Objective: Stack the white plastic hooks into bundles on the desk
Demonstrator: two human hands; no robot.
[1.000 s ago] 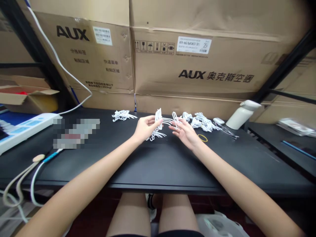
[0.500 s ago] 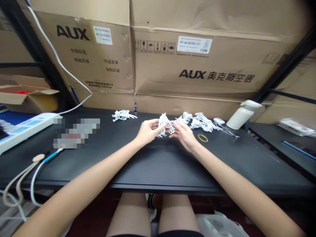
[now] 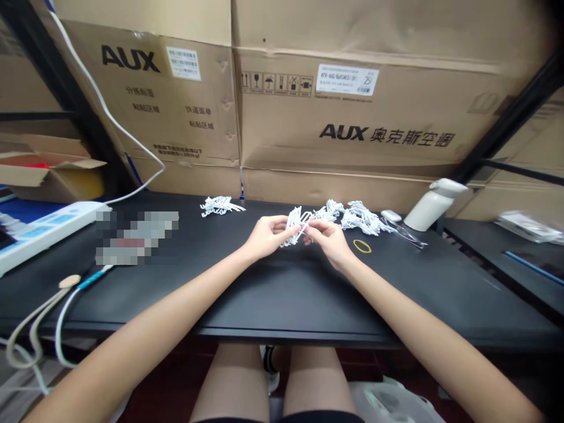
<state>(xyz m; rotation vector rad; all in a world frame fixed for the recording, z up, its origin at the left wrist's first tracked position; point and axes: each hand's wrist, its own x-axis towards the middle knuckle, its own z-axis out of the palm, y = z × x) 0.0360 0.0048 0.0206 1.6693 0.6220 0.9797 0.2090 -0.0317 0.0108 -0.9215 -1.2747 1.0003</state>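
Note:
My left hand (image 3: 264,238) is closed around a bundle of thin white hook-like pieces (image 3: 294,218), held just above the black table (image 3: 282,294). At the bundle's right side, my right hand (image 3: 331,239) pinches with thumb and fingertips at the end of a white piece that sticks out; how many pieces are in the pinch is too small to tell. Behind the right hand lie more bundles of the same white pieces (image 3: 362,217). One separate bundle (image 3: 219,205) rests farther left. A yellow rubber band (image 3: 369,251) lies right of my right hand.
Glasses (image 3: 408,236) and a white bottle (image 3: 434,205) are at the back right. To the left are a power strip (image 3: 48,229), a blurred-out object (image 3: 141,238) and cables (image 3: 61,317). Large cardboard boxes (image 3: 282,135) form the back wall.
My right hand's fingers have closed from a loose spread into a pinch at the bundle's edge. The bundle has tipped and fanned slightly, with one piece now jutting toward the right hand.

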